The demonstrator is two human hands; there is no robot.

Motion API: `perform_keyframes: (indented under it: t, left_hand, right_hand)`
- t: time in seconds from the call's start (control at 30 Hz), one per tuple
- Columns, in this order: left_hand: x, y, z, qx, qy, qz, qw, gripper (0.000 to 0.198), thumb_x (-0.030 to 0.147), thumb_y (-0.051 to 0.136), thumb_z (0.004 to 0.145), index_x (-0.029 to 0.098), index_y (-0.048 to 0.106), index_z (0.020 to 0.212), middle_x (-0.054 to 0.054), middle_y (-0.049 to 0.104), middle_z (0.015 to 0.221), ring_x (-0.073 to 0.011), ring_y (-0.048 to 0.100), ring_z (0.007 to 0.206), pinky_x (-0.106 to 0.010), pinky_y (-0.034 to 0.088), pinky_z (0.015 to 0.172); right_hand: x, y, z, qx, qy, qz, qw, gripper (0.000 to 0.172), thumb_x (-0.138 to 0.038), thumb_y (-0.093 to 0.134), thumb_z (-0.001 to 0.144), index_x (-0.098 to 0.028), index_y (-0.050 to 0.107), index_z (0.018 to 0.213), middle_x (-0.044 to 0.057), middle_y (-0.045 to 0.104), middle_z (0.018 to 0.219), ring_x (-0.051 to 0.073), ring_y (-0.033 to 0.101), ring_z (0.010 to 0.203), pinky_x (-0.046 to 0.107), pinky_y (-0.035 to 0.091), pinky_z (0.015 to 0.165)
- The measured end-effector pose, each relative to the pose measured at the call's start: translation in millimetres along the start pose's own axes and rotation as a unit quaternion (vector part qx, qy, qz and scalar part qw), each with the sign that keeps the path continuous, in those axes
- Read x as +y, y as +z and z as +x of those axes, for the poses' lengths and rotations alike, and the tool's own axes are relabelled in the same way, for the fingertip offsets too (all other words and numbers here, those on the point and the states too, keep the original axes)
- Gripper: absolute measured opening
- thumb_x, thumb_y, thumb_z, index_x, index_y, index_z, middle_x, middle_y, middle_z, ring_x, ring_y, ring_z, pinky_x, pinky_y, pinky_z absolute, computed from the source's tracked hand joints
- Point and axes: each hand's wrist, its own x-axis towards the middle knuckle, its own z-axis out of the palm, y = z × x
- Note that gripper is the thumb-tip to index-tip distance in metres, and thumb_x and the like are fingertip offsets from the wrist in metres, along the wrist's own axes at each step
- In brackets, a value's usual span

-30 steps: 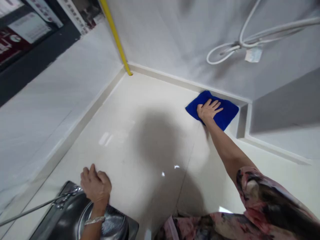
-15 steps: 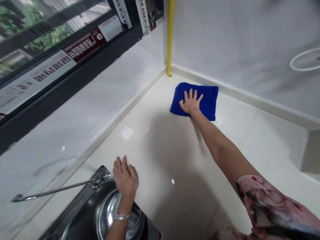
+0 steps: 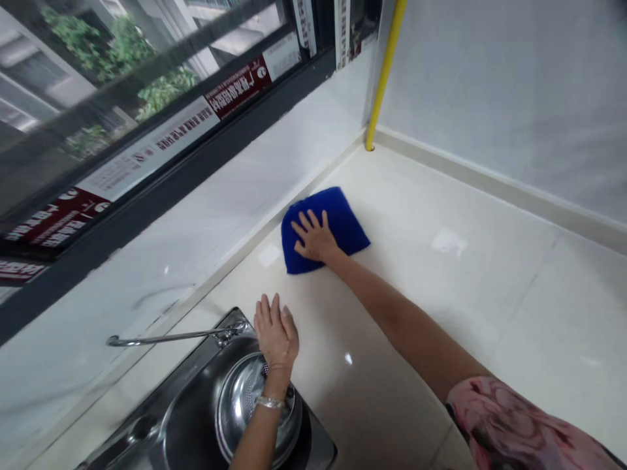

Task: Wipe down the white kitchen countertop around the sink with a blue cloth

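Observation:
My right hand point(image 3: 316, 240) lies flat with spread fingers on a blue cloth point(image 3: 347, 225), pressing it against the pale countertop point(image 3: 411, 287). The cloth is spread out, its far left edge close to the low ledge under the window. Nearer to me, my left hand point(image 3: 277, 331) rests at the edge of the steel sink point(image 3: 196, 385), fingers stretched out and holding nothing. A bracelet point(image 3: 270, 402) circles the left wrist. Beneath that forearm, a round metal strainer basin point(image 3: 240, 405) sits in the sink, partly hidden.
A chrome faucet point(image 3: 166, 338) reaches out over the sink's left side. The window frame point(image 3: 196, 170) with printed tape runs along the left wall. At the far corner a yellow pipe point(image 3: 385, 78) enters the counter. A raised ledge point(image 3: 470, 175) borders the right wall.
My right hand has slid the blue cloth left along the counter, from near the right wall's ledge to the window-side ledge. The view has shifted left; my left hand remains by the sink.

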Motion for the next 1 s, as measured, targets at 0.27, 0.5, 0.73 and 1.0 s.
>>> perform_keyframes:
  t: [0.27, 0.5, 0.73, 1.0]
  left_hand:
    - [-8, 9.3, 2, 0.053, -0.016, -0.073, 0.996, 0.06, 0.038, 0.03, 0.112, 0.01, 0.051, 0.16, -0.023, 0.053, 0.163, -0.0338, 0.038, 0.161, -0.059, 0.029, 0.133]
    - [0, 3.4, 10, 0.067, -0.011, -0.104, 0.992, 0.063, 0.044, 0.029, 0.111, 0.006, 0.056, 0.155, -0.025, 0.054, 0.161, -0.0353, 0.041, 0.159, -0.058, 0.031, 0.132]
    - [8, 2.8, 20, 0.057, -0.025, -0.103, 0.993, 0.065, 0.045, 0.037, 0.107, 0.0, 0.063, 0.145, -0.03, 0.053, 0.16, -0.04, 0.041, 0.158, -0.061, 0.028, 0.131]
    - [12, 1.8, 23, 0.039, -0.017, -0.078, 0.996, 0.064, 0.04, 0.04, 0.102, -0.001, 0.06, 0.148, -0.029, 0.049, 0.163, -0.0394, 0.039, 0.158, -0.06, 0.027, 0.132]
  right_hand:
    - [-63, 6, -110, -0.071, -0.234, 0.017, 0.969, 0.059, -0.038, 0.059, 0.102, -0.026, 0.053, 0.16, 0.009, 0.042, 0.173, 0.034, 0.031, 0.163, 0.07, 0.015, 0.133]
    - [-73, -9, -242, -0.102, -0.237, 0.044, 0.965, 0.061, -0.04, 0.059, 0.102, -0.027, 0.051, 0.162, 0.008, 0.039, 0.175, 0.031, 0.025, 0.166, 0.067, 0.01, 0.135]
    - [-64, -38, -374, -0.103, -0.114, 0.054, 0.987, 0.065, -0.041, 0.055, 0.104, -0.026, 0.044, 0.166, 0.008, 0.035, 0.176, 0.032, 0.021, 0.168, 0.068, 0.013, 0.136]
    - [-31, -70, -500, -0.078, 0.013, 0.0, 0.997, 0.063, -0.026, 0.048, 0.106, -0.033, 0.04, 0.168, 0.005, 0.032, 0.177, 0.028, 0.024, 0.167, 0.065, 0.019, 0.136]
